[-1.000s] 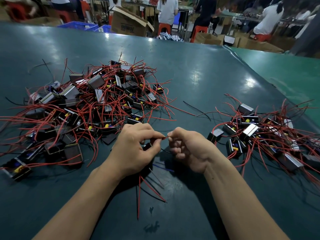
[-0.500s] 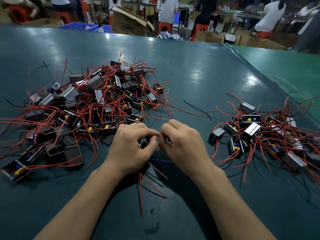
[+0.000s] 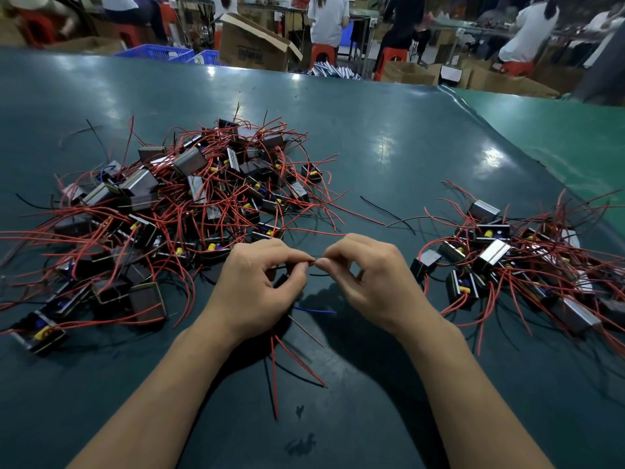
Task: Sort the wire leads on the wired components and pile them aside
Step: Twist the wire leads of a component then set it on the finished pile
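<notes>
Pinching one wire lead (image 3: 315,262) between left hand (image 3: 257,289), right hand (image 3: 368,282), component piles either side

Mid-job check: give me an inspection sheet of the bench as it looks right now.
Surface: dark green table, glossy.
Job's things: large pile at left, smaller pile at right; one component under the left hand.
Clutter: loose black wire.
Grippers: left hand and right hand pinch a wire lead between them.
Cables: red leads trail toward the person.
Surroundings: cardboard box, red stools, seated people.
</notes>
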Demonstrator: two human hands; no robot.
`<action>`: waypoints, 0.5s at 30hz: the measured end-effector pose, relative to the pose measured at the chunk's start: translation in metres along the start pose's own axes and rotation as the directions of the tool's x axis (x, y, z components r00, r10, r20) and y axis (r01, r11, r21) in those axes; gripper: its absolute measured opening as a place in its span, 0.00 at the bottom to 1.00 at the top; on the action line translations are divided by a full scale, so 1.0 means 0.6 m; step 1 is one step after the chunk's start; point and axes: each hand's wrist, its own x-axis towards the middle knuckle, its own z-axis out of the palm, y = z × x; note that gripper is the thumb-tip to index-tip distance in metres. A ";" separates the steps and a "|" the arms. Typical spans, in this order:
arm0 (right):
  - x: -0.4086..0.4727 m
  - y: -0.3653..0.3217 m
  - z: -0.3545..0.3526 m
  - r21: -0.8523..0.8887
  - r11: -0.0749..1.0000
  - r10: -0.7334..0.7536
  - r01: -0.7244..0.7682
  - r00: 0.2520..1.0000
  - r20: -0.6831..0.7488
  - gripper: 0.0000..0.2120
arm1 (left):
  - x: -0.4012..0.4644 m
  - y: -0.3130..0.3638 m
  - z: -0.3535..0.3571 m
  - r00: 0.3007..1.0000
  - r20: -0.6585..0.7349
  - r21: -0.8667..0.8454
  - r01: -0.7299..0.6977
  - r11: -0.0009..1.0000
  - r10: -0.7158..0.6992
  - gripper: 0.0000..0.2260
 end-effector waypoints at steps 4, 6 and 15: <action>-0.002 -0.010 0.000 0.199 0.968 0.150 -0.155 0.988 0.041 0.11 | 0.000 0.002 0.000 0.999 -0.004 -0.039 -0.039 0.998 0.039 0.05; 0.001 -0.018 0.011 0.343 0.864 0.365 -0.369 0.928 0.076 0.16 | -0.001 0.004 0.002 0.996 -0.026 0.022 -0.079 0.997 0.080 0.05; -0.008 -0.044 0.036 -0.124 0.924 0.342 -0.361 0.927 -0.154 0.15 | -0.004 0.003 0.010 0.998 -0.032 0.192 -0.038 0.981 0.045 0.06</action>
